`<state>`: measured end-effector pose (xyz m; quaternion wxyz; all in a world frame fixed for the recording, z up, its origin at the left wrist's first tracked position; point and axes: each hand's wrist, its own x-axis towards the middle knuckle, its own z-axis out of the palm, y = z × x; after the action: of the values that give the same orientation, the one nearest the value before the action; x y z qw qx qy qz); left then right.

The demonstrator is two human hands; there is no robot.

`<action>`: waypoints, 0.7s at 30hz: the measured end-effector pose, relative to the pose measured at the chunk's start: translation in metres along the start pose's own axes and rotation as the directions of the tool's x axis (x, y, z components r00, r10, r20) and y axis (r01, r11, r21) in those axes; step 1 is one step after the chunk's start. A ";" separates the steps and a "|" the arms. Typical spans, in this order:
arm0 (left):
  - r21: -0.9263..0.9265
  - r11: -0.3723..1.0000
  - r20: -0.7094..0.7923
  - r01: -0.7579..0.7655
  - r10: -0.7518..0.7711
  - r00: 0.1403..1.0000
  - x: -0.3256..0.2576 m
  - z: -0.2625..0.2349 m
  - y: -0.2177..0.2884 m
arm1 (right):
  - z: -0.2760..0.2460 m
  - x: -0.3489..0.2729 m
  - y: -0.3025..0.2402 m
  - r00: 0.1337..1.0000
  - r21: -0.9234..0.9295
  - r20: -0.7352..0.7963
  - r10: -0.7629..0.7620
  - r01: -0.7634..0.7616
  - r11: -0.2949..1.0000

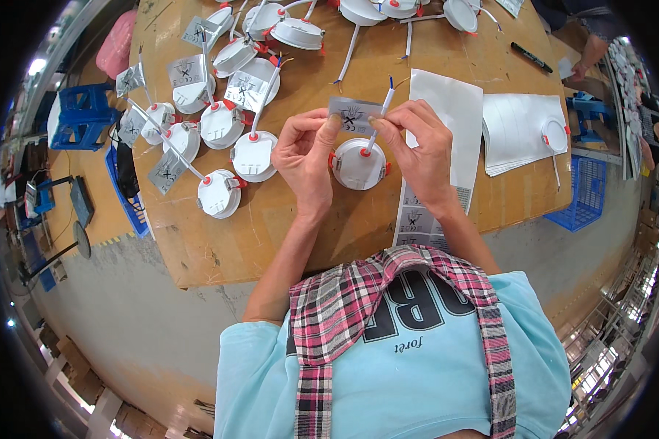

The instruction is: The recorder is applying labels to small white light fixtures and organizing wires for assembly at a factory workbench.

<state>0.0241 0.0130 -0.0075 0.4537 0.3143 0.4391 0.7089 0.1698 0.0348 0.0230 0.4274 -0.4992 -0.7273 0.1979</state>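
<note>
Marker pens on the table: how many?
1: black marker, near the far right edge of the table, beyond the white paper stack. More may be hidden.

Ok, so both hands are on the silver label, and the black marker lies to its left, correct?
Marker side is wrong: the head view shows the black marker to the label's right. Left hand and right hand are both on the silver label.
</note>
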 end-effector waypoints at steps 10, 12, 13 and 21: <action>0.002 1.000 0.003 0.026 -0.026 1.000 -0.002 0.001 0.001 | -0.002 -0.001 -0.001 1.000 0.004 0.000 0.028 -0.028 1.000; 0.001 1.000 0.005 0.015 -0.015 1.000 -0.004 0.002 0.001 | -0.002 -0.002 -0.001 1.000 0.002 -0.006 0.025 -0.025 1.000; 0.000 1.000 0.004 0.015 -0.015 1.000 -0.004 0.002 0.002 | -0.002 -0.002 -0.001 1.000 0.000 -0.013 0.024 -0.024 1.000; 0.038 0.999 -0.006 -0.030 0.030 1.000 -0.007 0.007 0.004 | -0.001 -0.004 -0.003 0.999 -0.001 -0.034 0.033 -0.033 0.999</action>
<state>0.0316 0.0078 -0.0010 0.4356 0.3268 0.4494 0.7081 0.1690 0.0293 0.0238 0.4360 -0.5149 -0.7117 0.1956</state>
